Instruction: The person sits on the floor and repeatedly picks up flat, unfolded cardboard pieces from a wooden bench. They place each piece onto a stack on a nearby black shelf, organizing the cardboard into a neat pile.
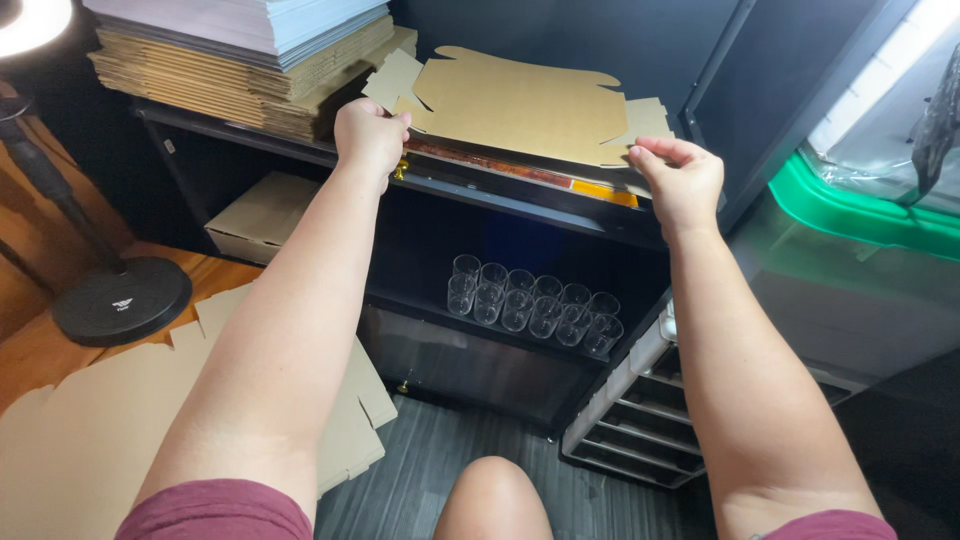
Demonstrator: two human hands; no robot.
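A flat brown die-cut cardboard sheet (pixel 520 105) lies on the dark top shelf (pixel 480 185), pinched at its near corners by the left hand (pixel 370 135) and right hand (pixel 680 180). Dragged unevenly, it could snag or tip toward the clear plastic cups (pixel 530 305) below.

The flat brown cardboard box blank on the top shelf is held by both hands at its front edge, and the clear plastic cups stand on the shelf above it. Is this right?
Not quite. The head view shows the clear plastic cups on a shelf below the flat brown cardboard box blank, not above it. The rest holds: the left hand and the right hand both grip its front edge.
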